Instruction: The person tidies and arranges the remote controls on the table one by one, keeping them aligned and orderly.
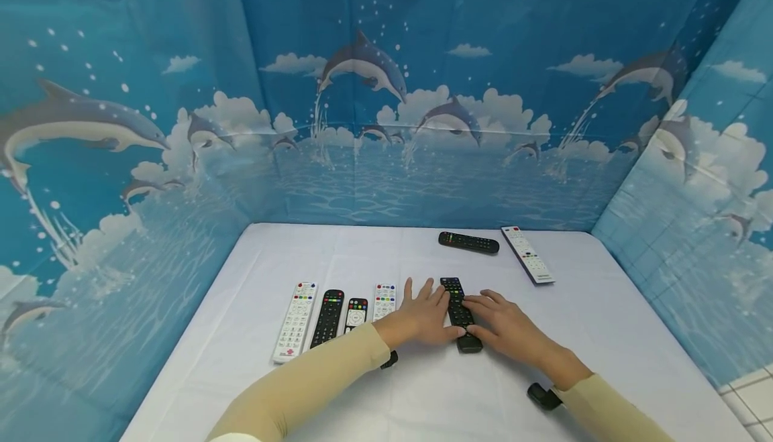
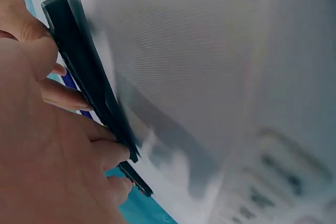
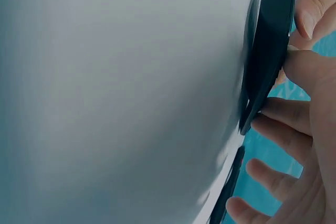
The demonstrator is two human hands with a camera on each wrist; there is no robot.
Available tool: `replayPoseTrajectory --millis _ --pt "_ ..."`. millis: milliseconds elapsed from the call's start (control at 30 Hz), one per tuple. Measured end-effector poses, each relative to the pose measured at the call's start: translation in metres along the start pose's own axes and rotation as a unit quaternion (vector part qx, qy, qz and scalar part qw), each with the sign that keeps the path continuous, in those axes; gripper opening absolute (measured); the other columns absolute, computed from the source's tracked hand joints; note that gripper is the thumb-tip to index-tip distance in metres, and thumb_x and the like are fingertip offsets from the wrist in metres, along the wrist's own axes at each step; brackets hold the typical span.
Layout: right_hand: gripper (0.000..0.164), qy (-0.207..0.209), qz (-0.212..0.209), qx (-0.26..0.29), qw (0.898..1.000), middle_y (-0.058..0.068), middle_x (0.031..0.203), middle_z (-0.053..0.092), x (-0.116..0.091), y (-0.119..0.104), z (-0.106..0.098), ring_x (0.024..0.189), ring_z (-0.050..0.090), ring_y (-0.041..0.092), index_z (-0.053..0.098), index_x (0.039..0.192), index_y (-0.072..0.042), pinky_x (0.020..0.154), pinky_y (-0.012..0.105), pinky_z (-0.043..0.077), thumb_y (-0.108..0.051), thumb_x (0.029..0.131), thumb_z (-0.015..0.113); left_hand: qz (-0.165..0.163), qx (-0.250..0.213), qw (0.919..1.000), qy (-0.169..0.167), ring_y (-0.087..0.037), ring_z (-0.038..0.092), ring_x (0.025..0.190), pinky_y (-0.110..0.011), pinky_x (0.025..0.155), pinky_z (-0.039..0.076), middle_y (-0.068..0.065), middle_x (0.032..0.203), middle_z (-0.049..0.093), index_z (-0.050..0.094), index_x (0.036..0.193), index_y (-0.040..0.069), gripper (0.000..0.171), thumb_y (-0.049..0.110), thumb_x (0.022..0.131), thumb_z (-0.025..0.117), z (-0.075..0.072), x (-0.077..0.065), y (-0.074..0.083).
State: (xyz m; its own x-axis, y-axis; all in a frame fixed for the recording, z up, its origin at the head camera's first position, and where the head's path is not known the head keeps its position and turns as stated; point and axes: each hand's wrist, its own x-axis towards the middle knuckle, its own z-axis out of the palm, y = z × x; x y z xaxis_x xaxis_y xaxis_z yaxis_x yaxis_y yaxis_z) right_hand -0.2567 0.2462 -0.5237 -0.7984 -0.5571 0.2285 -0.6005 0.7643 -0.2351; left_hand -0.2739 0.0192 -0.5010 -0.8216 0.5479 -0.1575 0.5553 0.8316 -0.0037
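A long black remote control (image 1: pixel 459 314) lies lengthwise on the white table between my two hands. My left hand (image 1: pixel 419 318) is along its left side, fingers spread and fairly straight, the thumb reaching toward its near end. On the other side, my right hand (image 1: pixel 507 328) touches the right edge with extended fingers and thumb. Seen from the left wrist, the remote's dark side (image 2: pixel 84 61) runs past the left thumb and fingertips. From the right wrist, its rounded end (image 3: pixel 278 3) stands out near both thumbs. The hands partly cover the button face.
Left of my hands is a row: a white remote (image 1: pixel 296 324), a black remote (image 1: pixel 328 318), a smaller black-and-white one (image 1: pixel 356 314) and another white one (image 1: pixel 384 298), partly behind my left arm. Farther back lie a black remote (image 1: pixel 468 242) and a white remote (image 1: pixel 527 254). Dolphin-print curtains (image 1: pixel 386 174) border the table.
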Motion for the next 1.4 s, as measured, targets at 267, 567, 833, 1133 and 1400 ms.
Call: replayPoseTrajectory --millis 267,567,833,1133,1400 --pt "0.056 -0.004 0.001 -0.012 1.0 0.004 0.144 0.055 0.004 -0.02 0.004 0.135 0.046 0.035 0.057 0.143 -0.012 0.098 0.065 0.042 -0.043 0.097 0.066 0.0 0.032 0.9995 -0.006 -0.026 0.012 0.153 -0.063 0.117 0.007 -0.002 0.164 0.028 0.033 0.159 0.013 0.098 0.082 0.09 0.035 -0.003 -0.018 -0.006" --pt "0.058 -0.002 0.0 -0.03 1.0 0.004 0.141 0.056 0.009 -0.038 0.013 0.132 0.048 0.031 0.059 0.141 -0.012 0.097 0.062 0.043 -0.047 0.095 0.067 0.0 0.037 0.9992 -0.016 -0.026 0.014 0.153 -0.064 0.117 0.008 0.0 0.164 0.028 0.032 0.159 0.014 0.1 0.084 0.087 0.04 0.0 -0.031 -0.016" --pt "0.058 0.015 -0.006 -0.033 0.999 0.004 0.137 0.058 0.014 -0.058 0.017 0.129 0.051 0.03 0.062 0.138 -0.009 0.095 0.061 0.046 -0.046 0.094 0.071 0.0 0.019 0.9995 -0.024 -0.026 0.017 0.153 -0.064 0.116 0.013 0.0 0.164 0.027 0.031 0.16 0.014 0.1 0.082 0.087 0.044 -0.003 -0.047 -0.029" --pt "0.058 0.013 -0.005 -0.031 0.999 0.007 0.138 0.058 0.022 -0.076 0.024 0.129 0.052 0.03 0.061 0.138 -0.007 0.095 0.058 0.048 -0.046 0.095 0.068 0.001 0.015 0.9996 -0.026 -0.028 0.018 0.152 -0.066 0.115 0.013 0.0 0.164 0.027 0.03 0.16 0.015 0.099 0.08 0.088 0.047 -0.004 -0.061 -0.042" --pt "0.06 0.006 -0.008 -0.031 0.999 0.008 0.139 0.057 0.024 -0.086 0.027 0.129 0.052 0.027 0.06 0.139 -0.006 0.097 0.054 0.048 -0.047 0.096 0.067 -0.001 0.005 0.9996 -0.029 -0.029 0.018 0.152 -0.067 0.115 0.013 0.0 0.164 0.029 0.033 0.159 0.015 0.1 0.081 0.086 0.049 -0.005 -0.07 -0.048"
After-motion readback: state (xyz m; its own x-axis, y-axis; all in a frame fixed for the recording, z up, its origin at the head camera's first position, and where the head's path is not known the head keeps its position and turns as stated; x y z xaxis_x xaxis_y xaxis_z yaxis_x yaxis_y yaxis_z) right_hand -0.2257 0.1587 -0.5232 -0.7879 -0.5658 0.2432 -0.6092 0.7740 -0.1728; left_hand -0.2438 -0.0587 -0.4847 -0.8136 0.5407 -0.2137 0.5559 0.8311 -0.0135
